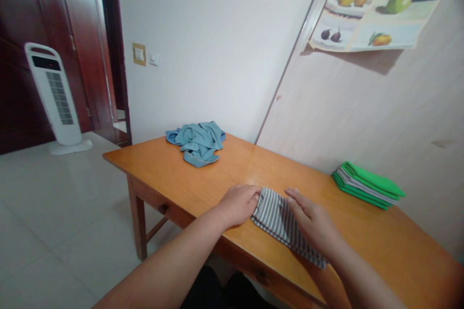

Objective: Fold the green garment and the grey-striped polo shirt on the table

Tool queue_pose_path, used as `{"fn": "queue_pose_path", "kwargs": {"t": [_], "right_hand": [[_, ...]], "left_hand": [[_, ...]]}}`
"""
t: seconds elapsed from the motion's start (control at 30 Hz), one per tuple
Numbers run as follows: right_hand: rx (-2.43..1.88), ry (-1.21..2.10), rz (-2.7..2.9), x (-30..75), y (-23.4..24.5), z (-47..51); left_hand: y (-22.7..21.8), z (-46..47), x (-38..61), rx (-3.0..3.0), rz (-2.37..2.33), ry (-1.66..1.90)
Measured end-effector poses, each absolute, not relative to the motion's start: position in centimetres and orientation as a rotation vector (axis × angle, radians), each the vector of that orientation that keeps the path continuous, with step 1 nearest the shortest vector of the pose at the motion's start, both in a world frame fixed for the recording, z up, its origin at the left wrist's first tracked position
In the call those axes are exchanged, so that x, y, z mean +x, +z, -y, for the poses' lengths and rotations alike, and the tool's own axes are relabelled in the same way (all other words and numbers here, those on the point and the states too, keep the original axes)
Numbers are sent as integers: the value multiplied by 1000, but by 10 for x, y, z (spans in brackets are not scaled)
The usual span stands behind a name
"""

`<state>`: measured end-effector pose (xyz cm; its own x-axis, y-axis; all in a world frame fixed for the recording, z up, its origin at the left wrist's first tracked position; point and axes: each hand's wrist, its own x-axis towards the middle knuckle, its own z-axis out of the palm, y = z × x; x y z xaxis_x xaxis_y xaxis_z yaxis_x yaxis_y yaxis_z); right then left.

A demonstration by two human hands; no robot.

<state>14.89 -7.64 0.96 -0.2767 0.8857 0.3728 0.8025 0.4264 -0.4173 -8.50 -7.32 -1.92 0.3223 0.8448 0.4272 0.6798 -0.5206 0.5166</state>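
A grey-and-white striped cloth [277, 215], folded into a narrow flat strip, lies near the front edge of the wooden table. At its left end is my left hand [239, 204], with bent fingers and the thumb closed on the cloth's edge. My right hand [311, 219] is over the right part of the strip, fingers stretched out and held close together, with the palm edge facing the fabric. Part of the cloth is hidden beneath that hand.
A crumpled blue-green garment [199, 140] lies at the table's [152, 164] far left. Folded green and grey cloths [368, 186] are stacked at the back right by the wall. A white tower fan [60, 101] stands on the floor. Fruit pictures [377, 14] hang above.
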Motion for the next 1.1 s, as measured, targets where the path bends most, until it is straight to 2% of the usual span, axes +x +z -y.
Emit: {"fn": "queue_pose_path", "kwargs": {"t": [0.4,1.1], "right_hand": [[-1490,163,2377,107,-17,59],[-1591,26,2447,99,-25,66]], "left_hand": [[-19,75,-80,2552,-1505,808],[-21,81,-79,2529,-1497,837]]}}
